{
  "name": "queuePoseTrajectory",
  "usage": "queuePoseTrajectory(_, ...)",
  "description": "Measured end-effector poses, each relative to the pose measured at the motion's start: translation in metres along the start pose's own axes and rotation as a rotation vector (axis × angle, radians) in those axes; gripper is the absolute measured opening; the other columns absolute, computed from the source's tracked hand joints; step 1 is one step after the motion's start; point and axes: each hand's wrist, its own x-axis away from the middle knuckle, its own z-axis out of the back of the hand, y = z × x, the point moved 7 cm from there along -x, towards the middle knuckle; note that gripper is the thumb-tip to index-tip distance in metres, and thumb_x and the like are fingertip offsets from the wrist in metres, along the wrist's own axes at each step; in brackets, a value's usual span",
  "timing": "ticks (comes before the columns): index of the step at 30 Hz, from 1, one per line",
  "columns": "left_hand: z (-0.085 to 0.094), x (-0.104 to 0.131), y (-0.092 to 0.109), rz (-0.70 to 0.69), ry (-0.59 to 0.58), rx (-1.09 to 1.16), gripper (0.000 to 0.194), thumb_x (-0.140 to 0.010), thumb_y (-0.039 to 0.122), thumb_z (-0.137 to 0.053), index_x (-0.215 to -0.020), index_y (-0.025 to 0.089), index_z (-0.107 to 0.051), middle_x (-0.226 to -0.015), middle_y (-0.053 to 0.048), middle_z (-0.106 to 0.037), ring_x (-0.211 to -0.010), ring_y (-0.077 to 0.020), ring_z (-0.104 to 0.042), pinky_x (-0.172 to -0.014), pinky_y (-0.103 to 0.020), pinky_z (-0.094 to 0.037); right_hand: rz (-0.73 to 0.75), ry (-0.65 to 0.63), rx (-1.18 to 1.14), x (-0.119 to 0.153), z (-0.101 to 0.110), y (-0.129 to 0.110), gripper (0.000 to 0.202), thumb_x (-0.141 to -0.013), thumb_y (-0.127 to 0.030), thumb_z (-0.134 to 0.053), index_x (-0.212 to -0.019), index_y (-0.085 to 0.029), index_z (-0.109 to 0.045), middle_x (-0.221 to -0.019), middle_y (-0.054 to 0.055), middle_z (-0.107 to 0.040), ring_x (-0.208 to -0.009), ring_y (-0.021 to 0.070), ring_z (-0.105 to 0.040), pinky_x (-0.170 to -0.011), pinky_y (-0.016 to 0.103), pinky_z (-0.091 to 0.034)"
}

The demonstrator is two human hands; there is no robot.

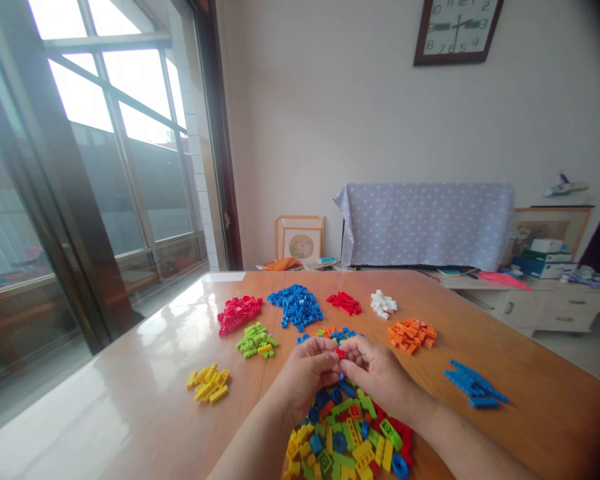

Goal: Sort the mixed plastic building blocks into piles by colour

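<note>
My left hand (307, 373) and my right hand (375, 367) meet over the middle of the table, their fingertips closed on a small red brick (341, 353). Beneath and in front of them spreads a mixed pile of bricks (350, 440) in yellow, green, blue, red and orange. Part of that pile is hidden by the hands. Behind them lie a blue pile (296, 307), a small red pile (344, 303) and a white pile (383, 304).
Left on the wooden table (150, 380) are pinkish-red (239, 313), lime green (256, 341) and yellow piles (209, 383). Orange bricks (413, 335) and long blue bricks (474, 383) lie right. A covered object (427, 227) stands beyond.
</note>
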Motion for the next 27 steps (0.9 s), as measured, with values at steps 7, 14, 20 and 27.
queuePoseTrajectory(7,-0.0029,0.0023,0.0003,0.023,-0.006,0.001,0.034,-0.069,0.02,-0.078,-0.098,0.017,-0.06,-0.078,-0.001,-0.065,-0.066,-0.0099,-0.062,-0.068,-0.022,-0.049,-0.001,0.011,0.068,-0.0007,0.0022,0.0006,0.01,-0.087,-0.028,-0.058,-0.092,-0.022,-0.064,-0.072,-0.001,-0.062,-0.065,0.0138,-0.056,-0.061,0.025,-0.048)
queuePoseTrajectory(14,-0.0054,0.0022,0.0001,0.05,-0.01,0.055,0.031,-0.071,0.023,-0.076,-0.097,0.016,-0.061,-0.076,-0.003,-0.067,-0.068,-0.0125,-0.065,-0.067,-0.023,-0.05,0.029,0.031,0.16,0.0018,0.0059,-0.0043,0.008,-0.087,-0.025,-0.056,-0.09,-0.023,-0.064,-0.069,-0.002,-0.058,-0.062,0.0135,-0.053,-0.057,0.025,-0.043)
queuePoseTrajectory(20,-0.0044,0.0007,-0.002,0.054,-0.017,0.072,0.027,-0.075,0.03,-0.075,-0.094,0.015,-0.062,-0.076,-0.004,-0.068,-0.069,-0.0139,-0.066,-0.067,-0.024,-0.051,0.047,0.052,0.187,0.0015,0.0065,-0.0044,0.009,-0.086,-0.024,-0.057,-0.091,-0.023,-0.064,-0.069,-0.002,-0.058,-0.061,0.0135,-0.052,-0.057,0.025,-0.042)
queuePoseTrajectory(27,-0.004,0.0019,-0.004,0.053,-0.026,0.023,0.026,-0.076,0.031,-0.075,-0.091,0.016,-0.061,-0.078,-0.005,-0.067,-0.073,-0.0126,-0.064,-0.071,-0.023,-0.049,0.066,0.061,0.208,0.0018,0.0082,-0.0076,0.01,-0.086,-0.024,-0.057,-0.09,-0.024,-0.066,-0.069,-0.002,-0.058,-0.063,0.0144,-0.052,-0.059,0.026,-0.042)
